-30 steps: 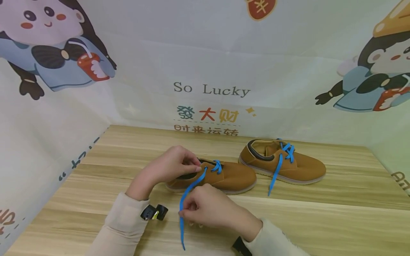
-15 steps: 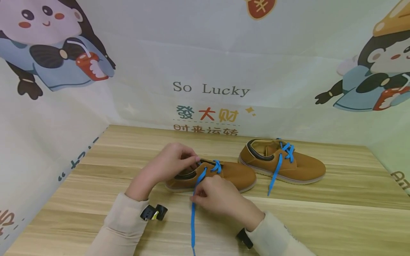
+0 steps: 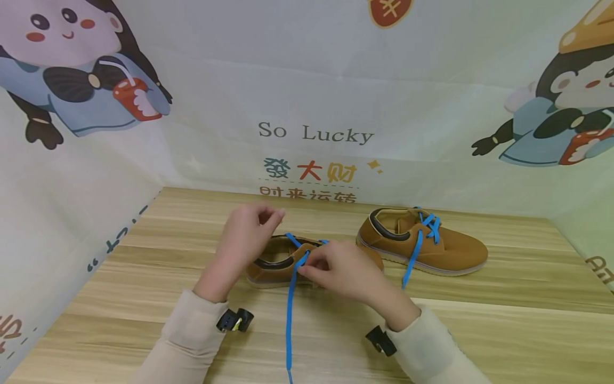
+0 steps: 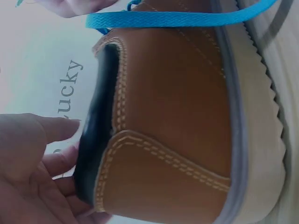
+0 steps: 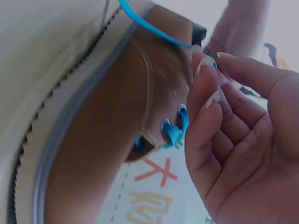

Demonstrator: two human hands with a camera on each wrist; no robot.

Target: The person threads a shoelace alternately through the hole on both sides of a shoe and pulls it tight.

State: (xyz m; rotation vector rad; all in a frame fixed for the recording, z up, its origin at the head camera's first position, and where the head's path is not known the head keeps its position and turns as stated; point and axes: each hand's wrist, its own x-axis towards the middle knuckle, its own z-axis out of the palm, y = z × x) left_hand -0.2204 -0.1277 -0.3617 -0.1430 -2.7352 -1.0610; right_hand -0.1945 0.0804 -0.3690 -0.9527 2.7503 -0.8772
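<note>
A brown shoe (image 3: 275,272) with a blue shoelace (image 3: 289,320) lies on its sole, toe to the right. One lace end hangs from its near eyelet toward the front; another piece (image 3: 292,240) lies over the opening. My left hand (image 3: 244,232) is raised behind the heel, apart from the lace. In the left wrist view its loosely bent fingers (image 4: 60,163) show behind the dark collar (image 4: 96,126), holding nothing visible. My right hand (image 3: 342,266) is over the lacing, thumb and fingertips (image 5: 205,63) close to the lace but slightly parted. It hides part of the toe.
A second brown shoe (image 3: 455,250) with blue crossed laces (image 3: 434,226) stands behind and to the right. Both shoes are on a wood-grain tabletop (image 3: 479,330). A printed cloth (image 3: 431,106) walls the back and sides.
My left hand has risen from the shoe's opening, up and left, off the lace. My right hand has slid up along the near lace toward the eyelet, letting the lace hang.
</note>
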